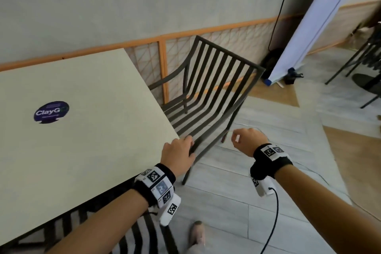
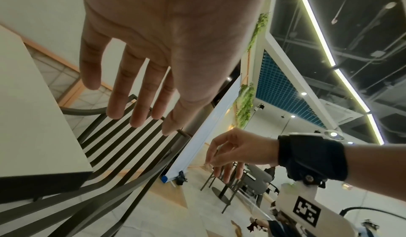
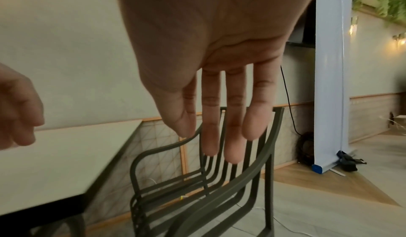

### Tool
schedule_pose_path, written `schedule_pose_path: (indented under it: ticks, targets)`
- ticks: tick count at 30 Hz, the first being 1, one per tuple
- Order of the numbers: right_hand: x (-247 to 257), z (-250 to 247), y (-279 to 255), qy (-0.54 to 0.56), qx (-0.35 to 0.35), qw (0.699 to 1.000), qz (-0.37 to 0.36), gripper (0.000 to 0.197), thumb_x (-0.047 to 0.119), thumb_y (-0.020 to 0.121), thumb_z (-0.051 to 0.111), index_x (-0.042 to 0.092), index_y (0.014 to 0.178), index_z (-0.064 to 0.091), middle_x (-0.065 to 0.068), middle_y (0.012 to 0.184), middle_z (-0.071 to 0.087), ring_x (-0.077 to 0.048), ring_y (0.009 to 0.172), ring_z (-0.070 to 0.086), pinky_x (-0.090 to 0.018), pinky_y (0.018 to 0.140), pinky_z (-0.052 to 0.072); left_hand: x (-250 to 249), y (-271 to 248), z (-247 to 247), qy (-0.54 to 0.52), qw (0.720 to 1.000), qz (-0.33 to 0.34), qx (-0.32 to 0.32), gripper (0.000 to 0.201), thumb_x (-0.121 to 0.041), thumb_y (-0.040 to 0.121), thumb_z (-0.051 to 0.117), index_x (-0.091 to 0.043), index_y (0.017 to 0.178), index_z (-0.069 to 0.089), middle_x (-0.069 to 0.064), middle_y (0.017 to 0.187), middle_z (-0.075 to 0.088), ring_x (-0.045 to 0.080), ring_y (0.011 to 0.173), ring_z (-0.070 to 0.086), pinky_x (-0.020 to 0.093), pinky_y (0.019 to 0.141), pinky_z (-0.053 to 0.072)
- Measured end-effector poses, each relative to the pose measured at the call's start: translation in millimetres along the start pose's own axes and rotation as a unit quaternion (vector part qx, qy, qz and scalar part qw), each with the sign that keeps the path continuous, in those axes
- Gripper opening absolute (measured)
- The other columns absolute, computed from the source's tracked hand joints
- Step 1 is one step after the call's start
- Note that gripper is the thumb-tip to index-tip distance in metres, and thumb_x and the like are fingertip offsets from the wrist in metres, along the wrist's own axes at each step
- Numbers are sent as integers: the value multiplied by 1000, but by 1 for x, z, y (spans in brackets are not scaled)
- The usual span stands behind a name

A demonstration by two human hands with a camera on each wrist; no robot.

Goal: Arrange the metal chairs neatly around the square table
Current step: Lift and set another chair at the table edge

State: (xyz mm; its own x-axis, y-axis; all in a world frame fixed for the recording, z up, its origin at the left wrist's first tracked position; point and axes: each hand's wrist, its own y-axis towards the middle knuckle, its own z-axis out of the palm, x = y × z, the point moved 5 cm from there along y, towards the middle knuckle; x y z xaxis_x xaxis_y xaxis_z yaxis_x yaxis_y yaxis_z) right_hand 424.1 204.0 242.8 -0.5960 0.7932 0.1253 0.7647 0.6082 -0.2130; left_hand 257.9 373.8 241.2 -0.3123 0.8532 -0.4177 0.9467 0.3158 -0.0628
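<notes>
Looking down in the head view, your left hand [image 1: 177, 153] sits at the centre of the frame, just beside the near corner of the square table [image 1: 86, 121], with its fingers over the armrest of the dark metal chair [image 1: 208, 88]; whether they press on the rail or only hover above it you cannot tell from there. The left wrist view shows those fingers [image 2: 140, 102] straight and slightly spread, holding nothing. Your right hand [image 1: 247, 140] hangs in the air to the right of centre, apart from the chair, and its fingers [image 3: 211, 119] hang loosely extended in the right wrist view, also holding nothing. The slatted chair stands in the middle of the frame against the table's right edge, its seat partly tucked under the top and its back toward the upper right. A second slatted chair [image 1: 142, 233] shows at the bottom of the frame, below the table's near edge. A round purple sticker [image 1: 51, 112] lies on the tabletop at the left.
</notes>
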Motion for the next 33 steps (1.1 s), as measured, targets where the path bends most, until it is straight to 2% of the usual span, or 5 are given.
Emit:
schedule_pose_path:
  ticks: [11, 19, 23, 27, 33]
  targets:
    - [-84, 66, 198, -29, 112, 991, -62, 25, 19, 83, 62, 27, 106, 62, -4, 110, 67, -28, 98, 63, -36, 77, 54, -4, 160, 140, -32, 988, -103, 112, 30, -22, 87, 64, -11, 113, 55, 10, 117, 64, 29, 109, 61, 41, 90, 53]
    - [-146, 111, 364, -220, 127, 961, -110, 57, 30, 88, 57, 27, 140, 35, -7, 148, 36, -31, 138, 27, -55, 111, 22, 7, 284, 236, -40, 954, -245, 167, 65, -5, 90, 51, -17, 149, 24, 9, 151, 37, 28, 138, 36, 52, 107, 37]
    - [-172, 108, 356, -201, 117, 972, -30, 55, 31, 88, 58, 27, 137, 33, -11, 137, 50, -32, 130, 39, -60, 113, 16, 9, 275, 250, -27, 926, -323, 191, 66, -6, 93, 47, -20, 150, 18, 15, 153, 32, 34, 139, 33, 56, 110, 30]
    - [-190, 102, 344, -248, 49, 965, -70, 60, 30, 85, 62, 24, 137, 32, -15, 136, 45, -34, 126, 40, -60, 110, 27, 16, 271, 256, -32, 933, -304, 190, 63, 0, 92, 46, -27, 145, 26, 20, 141, 44, 36, 131, 41, 53, 102, 38]
    - [-164, 103, 361, -274, 69, 947, -151, 61, 45, 85, 60, 27, 137, 32, -13, 140, 42, -35, 128, 37, -60, 107, 29, 51, 252, 242, -18, 939, -304, 159, 65, 0, 92, 43, -36, 144, 28, 15, 127, 52, 34, 121, 47, 53, 99, 39]
